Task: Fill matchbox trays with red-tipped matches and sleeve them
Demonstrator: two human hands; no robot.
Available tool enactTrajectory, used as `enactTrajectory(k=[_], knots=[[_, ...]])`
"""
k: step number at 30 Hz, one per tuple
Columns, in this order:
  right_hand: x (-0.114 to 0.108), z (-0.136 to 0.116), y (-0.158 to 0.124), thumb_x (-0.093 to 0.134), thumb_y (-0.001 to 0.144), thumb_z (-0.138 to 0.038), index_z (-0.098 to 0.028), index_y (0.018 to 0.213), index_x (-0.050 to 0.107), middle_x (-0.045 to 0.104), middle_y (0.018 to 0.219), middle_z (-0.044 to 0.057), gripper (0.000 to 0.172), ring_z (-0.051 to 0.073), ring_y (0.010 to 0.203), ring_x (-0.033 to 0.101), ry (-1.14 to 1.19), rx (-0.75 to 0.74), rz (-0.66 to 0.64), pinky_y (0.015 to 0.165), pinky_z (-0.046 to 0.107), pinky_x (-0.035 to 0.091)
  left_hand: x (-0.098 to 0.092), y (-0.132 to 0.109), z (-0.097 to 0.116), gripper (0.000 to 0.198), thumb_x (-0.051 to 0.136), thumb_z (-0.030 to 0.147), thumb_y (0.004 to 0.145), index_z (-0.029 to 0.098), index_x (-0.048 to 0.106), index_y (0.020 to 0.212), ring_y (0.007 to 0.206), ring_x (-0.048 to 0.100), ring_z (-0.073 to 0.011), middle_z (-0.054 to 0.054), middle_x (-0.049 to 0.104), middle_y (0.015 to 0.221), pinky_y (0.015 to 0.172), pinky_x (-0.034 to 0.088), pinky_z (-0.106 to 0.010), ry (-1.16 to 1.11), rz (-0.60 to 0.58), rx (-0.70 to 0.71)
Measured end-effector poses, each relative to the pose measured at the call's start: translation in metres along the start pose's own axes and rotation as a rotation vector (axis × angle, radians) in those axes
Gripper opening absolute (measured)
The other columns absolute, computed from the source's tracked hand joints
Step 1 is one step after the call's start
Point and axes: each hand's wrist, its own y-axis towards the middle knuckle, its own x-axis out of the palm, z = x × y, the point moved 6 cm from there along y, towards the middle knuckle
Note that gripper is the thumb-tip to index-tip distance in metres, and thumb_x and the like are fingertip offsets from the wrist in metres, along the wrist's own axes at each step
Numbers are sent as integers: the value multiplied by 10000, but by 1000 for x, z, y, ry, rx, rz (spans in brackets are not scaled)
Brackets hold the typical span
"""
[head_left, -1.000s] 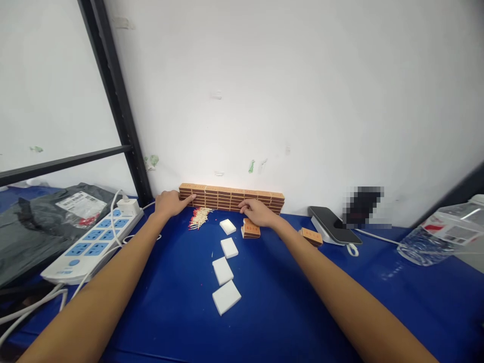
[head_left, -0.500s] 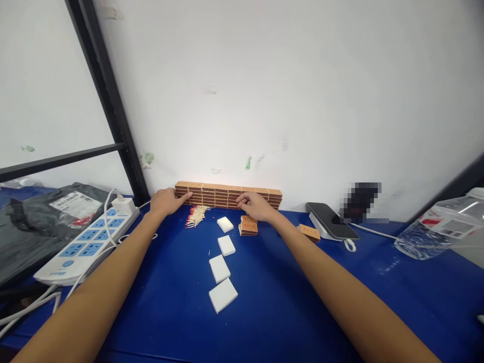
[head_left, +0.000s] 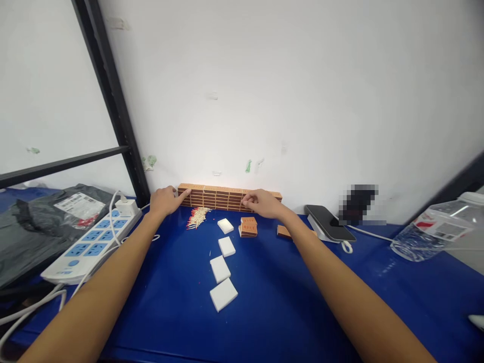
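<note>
A long row of stacked orange-brown matchboxes [head_left: 223, 198] stands against the wall at the back of the blue table. My left hand [head_left: 165, 200] is at the row's left end, thumb stretched along its front and fingers apart. My right hand [head_left: 262, 203] is in front of the row's right part, its thumb and fingertips pinched together; whatever they hold is too small to make out. Loose matches [head_left: 197, 218] with red heads lie below the row's left part. Two or so matchboxes [head_left: 248, 228] sit just below my right hand. Another matchbox [head_left: 284, 231] is partly covered by my right forearm.
Several white blocks [head_left: 223, 294] run down the middle of the table [head_left: 170, 312]. At left are a power strip [head_left: 91, 244], cables and a grey plastic bag [head_left: 45, 222]. A phone [head_left: 329, 222] on a stand and a clear plastic bottle [head_left: 431, 234] are at right.
My right hand has shifted slightly right along the row, with its fingertips drawn closer together. More of the matchboxes below it shows. My left hand stays at the left end. The view has moved slightly.
</note>
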Motion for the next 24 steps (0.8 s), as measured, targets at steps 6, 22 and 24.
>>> enactTrajectory(k=[6,22,24], knots=[[-24,1,-42,647,935,-252,-199,915,744,759,873,36,112,171,778,646,-200,-33,78,684,277,457,-46,-19,20,687,417,709,995,151,803,1099,1099,715,-416,-195,803,1100,898,527,-467,-31,181,-6],[75,-60,-56,684,1010,-442,-175,1052,717,750,1145,202,273,360,1211,629,-542,-29,127,981,441,497,-17,-63,43,230,607,246,943,191,797,1061,1065,689,-303,-119,790,1077,970,521,-417,-129,-71,632],[79,-60,-43,717,977,-504,-147,1117,719,749,1197,223,383,381,1274,613,-615,61,72,1003,447,500,-20,-63,39,240,609,268,955,180,797,1076,1063,691,-306,-123,789,1081,952,518,-411,-117,-84,649]])
